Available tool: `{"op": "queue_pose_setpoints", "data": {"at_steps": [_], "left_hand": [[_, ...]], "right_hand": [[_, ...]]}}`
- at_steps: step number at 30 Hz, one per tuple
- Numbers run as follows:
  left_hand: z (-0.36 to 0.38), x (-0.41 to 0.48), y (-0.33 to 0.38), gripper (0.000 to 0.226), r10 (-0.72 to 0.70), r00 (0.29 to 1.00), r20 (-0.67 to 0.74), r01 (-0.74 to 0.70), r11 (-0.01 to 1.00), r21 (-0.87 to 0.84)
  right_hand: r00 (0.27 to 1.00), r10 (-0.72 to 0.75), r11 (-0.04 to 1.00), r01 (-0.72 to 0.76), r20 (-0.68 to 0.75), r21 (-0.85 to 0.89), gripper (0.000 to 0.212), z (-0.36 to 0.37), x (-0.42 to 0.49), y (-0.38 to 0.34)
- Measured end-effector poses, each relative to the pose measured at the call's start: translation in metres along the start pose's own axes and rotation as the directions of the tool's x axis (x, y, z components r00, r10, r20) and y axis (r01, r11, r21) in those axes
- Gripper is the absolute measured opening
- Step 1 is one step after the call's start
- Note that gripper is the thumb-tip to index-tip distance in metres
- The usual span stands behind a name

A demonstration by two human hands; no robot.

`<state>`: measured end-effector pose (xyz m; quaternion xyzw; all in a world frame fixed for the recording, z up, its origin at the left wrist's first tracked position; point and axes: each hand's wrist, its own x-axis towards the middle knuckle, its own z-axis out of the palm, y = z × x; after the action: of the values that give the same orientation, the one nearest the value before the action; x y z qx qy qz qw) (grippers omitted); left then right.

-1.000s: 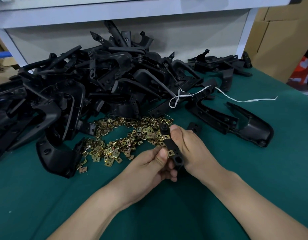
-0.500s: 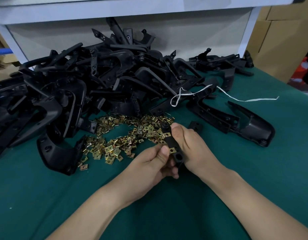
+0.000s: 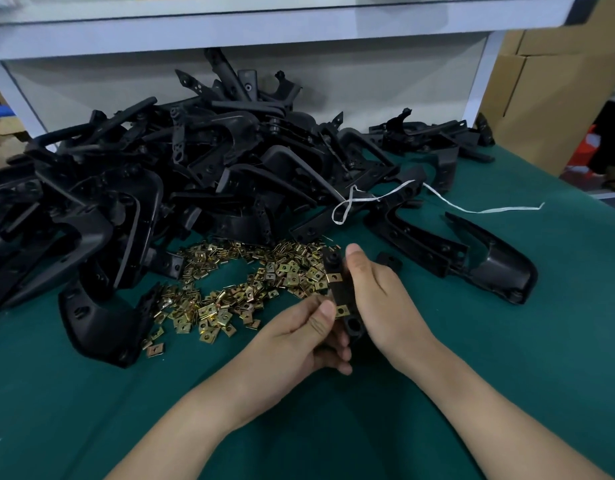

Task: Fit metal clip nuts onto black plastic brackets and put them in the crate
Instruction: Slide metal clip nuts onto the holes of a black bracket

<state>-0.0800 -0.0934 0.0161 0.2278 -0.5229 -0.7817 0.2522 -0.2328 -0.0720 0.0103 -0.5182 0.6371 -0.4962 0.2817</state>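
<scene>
A small black plastic bracket stands nearly upright between my hands above the green table. My right hand grips its right side, thumb up along the top. My left hand pinches the bracket's lower left edge at a brass clip nut seated there. A second clip nut sits higher on the same edge. A loose heap of brass clip nuts lies just left of my hands. No crate is in view.
A big pile of black plastic brackets fills the table's back and left. One long bracket lies to the right, with a white string over it. A small black piece lies behind my right hand. Cardboard boxes stand far right.
The bracket and both hands have stayed almost still; my left thumb has kept pressing the lower clip nut against the bracket edge.
</scene>
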Motion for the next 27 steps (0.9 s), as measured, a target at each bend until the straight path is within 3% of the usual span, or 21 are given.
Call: {"op": "queue_pose_setpoints", "data": {"at_steps": [6, 9, 18, 23, 27], "left_hand": [[0.001, 0.0, -0.001, 0.033, 0.009, 1.0, 0.028, -0.01, 0.998, 0.058], [-0.001, -0.001, -0.003, 0.032, 0.022, 0.999, 0.045, -0.025, 0.997, 0.077], [-0.003, -0.003, -0.008, 0.061, 0.083, 0.992, 0.095, -0.096, 0.985, 0.146], [-0.005, -0.005, -0.009, 0.052, 0.097, 0.989, 0.112, -0.117, 0.975, 0.19], [-0.004, -0.006, -0.009, 0.059, 0.119, 0.986, 0.119, -0.143, 0.967, 0.212]], "right_hand": [[0.99, 0.045, 0.999, -0.044, -0.137, 0.011, 0.07, 0.005, 0.003, -0.001], [0.988, 0.06, 0.998, -0.058, -0.139, 0.023, 0.069, 0.005, 0.003, -0.002], [0.986, -0.064, 0.998, 0.062, -0.152, -0.018, 0.065, 0.005, -0.004, -0.006], [0.969, -0.166, 0.986, 0.158, -0.185, -0.059, 0.065, 0.002, -0.007, -0.009], [0.962, -0.198, 0.979, 0.188, -0.187, -0.073, 0.062, 0.002, -0.006, -0.006]]}}
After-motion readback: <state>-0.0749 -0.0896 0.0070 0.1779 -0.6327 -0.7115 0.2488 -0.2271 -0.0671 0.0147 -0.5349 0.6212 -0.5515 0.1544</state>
